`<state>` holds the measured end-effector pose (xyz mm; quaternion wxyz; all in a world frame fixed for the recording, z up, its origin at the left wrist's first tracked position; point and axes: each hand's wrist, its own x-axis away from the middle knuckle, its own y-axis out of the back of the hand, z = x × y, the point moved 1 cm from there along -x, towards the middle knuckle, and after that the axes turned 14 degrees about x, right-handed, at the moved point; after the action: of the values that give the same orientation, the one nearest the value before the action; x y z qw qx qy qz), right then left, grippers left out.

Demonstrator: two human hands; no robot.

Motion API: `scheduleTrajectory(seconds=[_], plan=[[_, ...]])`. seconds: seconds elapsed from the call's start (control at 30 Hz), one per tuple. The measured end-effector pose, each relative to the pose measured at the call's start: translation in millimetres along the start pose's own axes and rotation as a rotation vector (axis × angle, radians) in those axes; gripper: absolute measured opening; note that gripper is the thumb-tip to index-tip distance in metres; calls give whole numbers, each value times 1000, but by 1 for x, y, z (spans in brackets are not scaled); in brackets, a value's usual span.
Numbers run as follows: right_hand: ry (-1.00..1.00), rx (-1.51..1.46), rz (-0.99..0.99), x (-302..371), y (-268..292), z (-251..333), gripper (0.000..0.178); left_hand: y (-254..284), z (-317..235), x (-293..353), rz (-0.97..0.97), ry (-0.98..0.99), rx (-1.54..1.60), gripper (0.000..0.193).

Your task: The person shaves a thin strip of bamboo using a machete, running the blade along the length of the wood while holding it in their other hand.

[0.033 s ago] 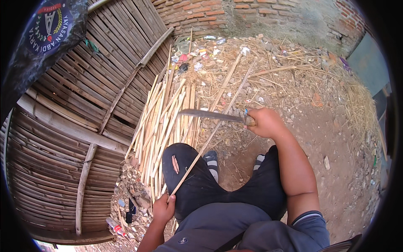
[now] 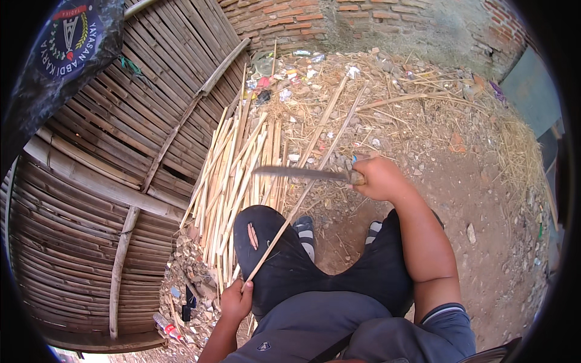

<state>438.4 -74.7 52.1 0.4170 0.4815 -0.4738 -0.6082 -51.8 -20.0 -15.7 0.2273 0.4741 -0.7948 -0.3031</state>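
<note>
My right hand (image 2: 380, 178) is closed around the short wooden handle of a machete (image 2: 302, 173). Its long dark blade points left and crosses over a thin bamboo strip (image 2: 284, 225); whether the two touch, I cannot tell. The lower end of that strip is pinched in my left hand (image 2: 236, 300), beside my left thigh. From there it slants up and away over my left knee, its far end out above the littered ground. Left of my knee lies a loose pile of pale split bamboo strips (image 2: 227, 181).
A bamboo slat wall (image 2: 121, 151) stands close on the left, with a dark printed sheet (image 2: 66, 66) above. At the back is a brick wall (image 2: 387, 27). Straw, rubble and scraps cover the far ground. A plastic bottle (image 2: 167, 327) lies at the lower left.
The machete has shifted slightly toward me and to the left, with my right hand moving a little. My left hand and the bamboo strip look almost unmoved.
</note>
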Motion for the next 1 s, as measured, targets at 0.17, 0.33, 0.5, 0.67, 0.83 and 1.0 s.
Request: scheduleTrajectory(seconds=[0.17,0.33,0.5,0.67,0.83,1.0], plan=[[130,-80,151,3,0,18,32,-10,7,2,-57,-26,-75,52],[-138,-140,45,-1,-7,-18,32,-21,5,6,-135,-119,-90,50],[36,-150,53,5,0,5,31,-17,5,4,-74,-121,19,45],[172,-29,163,3,4,26,29,-10,3,-1,12,-55,-68,45],[-126,-92,73,-1,8,-15,29,-10,0,-6,26,-104,-140,46],[-59,-114,8,5,12,-8,26,-10,2,-9,41,-77,-42,48]])
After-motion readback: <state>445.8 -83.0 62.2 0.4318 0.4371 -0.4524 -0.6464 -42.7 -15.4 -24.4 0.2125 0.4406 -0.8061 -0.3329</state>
